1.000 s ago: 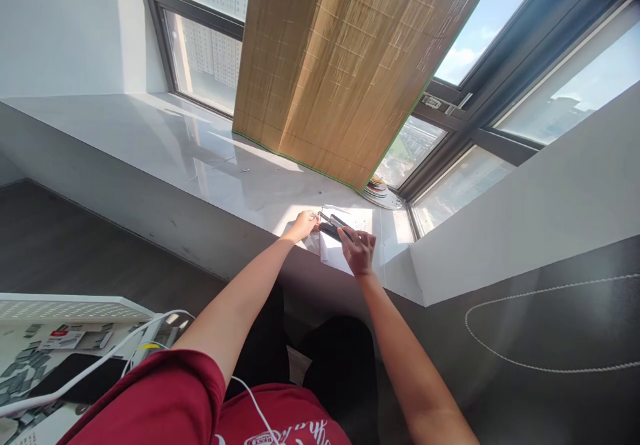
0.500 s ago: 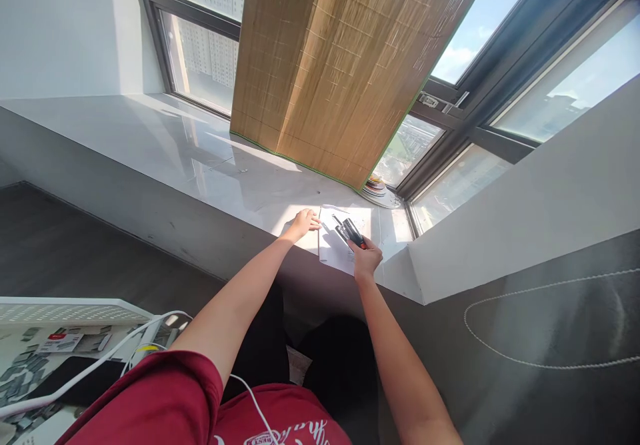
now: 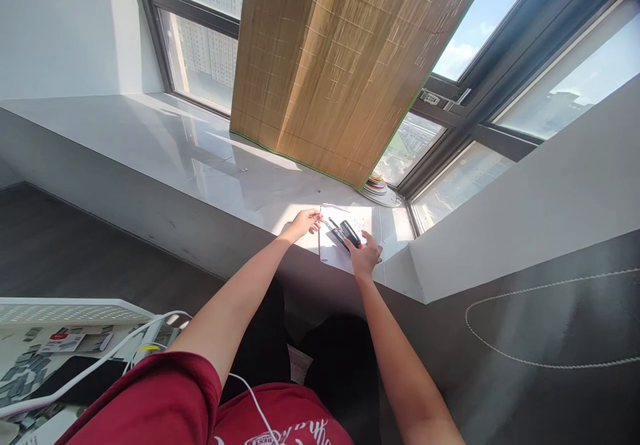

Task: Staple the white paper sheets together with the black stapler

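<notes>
Black stapler (image 3: 351, 233): here it is, over the white paper (image 3: 327, 252), its arms spread apart, front end pointing toward the left hand (image 3: 306, 224); resting on the sheet or held just above, I can't tell from my feed.
Right hand (image 3: 368, 257): I have this one clamped on the stapler's rear, thumb to one side, forefinger spread to the other.
Left hand: fingers bunched right by the stapler's front, at the paper's left edge; whether they pinch anything, too small for me to tell.
Paper: lying flat near the front edge of the windowsill (image 3: 240, 182), and bright sun is hitting it.
Bamboo mat (image 3: 325, 78): slanting across the window, green trim all along its lower edge.
Round stack (image 3: 382, 195): tucked beside the mat's lower right corner, close to the frame.
Pale cord (image 3: 540, 367): looping wide, well off to my right.
White cable (image 3: 120, 338): running past the red sleeve (image 3: 165, 392), lower left.
</notes>
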A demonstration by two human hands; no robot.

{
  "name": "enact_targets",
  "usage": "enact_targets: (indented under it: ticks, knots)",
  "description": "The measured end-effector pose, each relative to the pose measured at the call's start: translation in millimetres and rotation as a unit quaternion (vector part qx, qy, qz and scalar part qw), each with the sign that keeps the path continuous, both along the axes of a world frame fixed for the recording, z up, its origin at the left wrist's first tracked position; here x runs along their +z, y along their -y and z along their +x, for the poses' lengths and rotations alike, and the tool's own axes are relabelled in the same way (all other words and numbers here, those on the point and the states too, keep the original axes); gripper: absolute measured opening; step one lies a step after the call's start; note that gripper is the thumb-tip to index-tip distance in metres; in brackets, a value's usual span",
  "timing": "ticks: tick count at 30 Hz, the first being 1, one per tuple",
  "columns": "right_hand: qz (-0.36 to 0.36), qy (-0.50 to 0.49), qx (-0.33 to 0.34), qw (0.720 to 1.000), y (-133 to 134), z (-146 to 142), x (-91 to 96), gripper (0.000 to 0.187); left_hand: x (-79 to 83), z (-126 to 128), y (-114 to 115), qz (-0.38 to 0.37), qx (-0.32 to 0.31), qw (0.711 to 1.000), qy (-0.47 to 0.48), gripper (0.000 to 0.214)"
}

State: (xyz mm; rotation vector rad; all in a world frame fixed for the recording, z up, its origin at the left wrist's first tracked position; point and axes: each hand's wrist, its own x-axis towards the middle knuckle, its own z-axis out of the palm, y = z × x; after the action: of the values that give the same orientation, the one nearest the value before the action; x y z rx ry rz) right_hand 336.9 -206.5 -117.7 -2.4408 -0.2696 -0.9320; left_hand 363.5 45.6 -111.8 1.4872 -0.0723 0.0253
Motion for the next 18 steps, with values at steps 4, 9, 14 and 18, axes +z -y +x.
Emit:
enact_targets:
  ticks: [4, 9, 14, 18]
  knots:
    - [-0.071, 0.054, 0.056, 0.994, -25.7, -7.3, 13.4, 0.032, 3.0, -4.3, -2.5, 0.050, -0.002, 0.998, 0.024, 0.022]
    - [-0.162, 0.030, 0.134, 0.977, -69.3, -1.4, 20.7, 0.035, 10.7, -13.2, -3.3, 0.070, -0.006, 0.997, 0.036, 0.027]
    - [-0.199, 0.001, 0.123, 0.972, -89.5, 7.9, 26.7, 0.020, 14.2, -18.8, -7.0, 0.100, -0.047, 0.992, 0.060, 0.030]
    - [-0.217, -0.002, 0.124, 0.968, -94.4, 9.7, 29.8, 0.015, 13.0, -17.9, -9.4, 0.099, -0.057, 0.992, 0.048, 0.027]
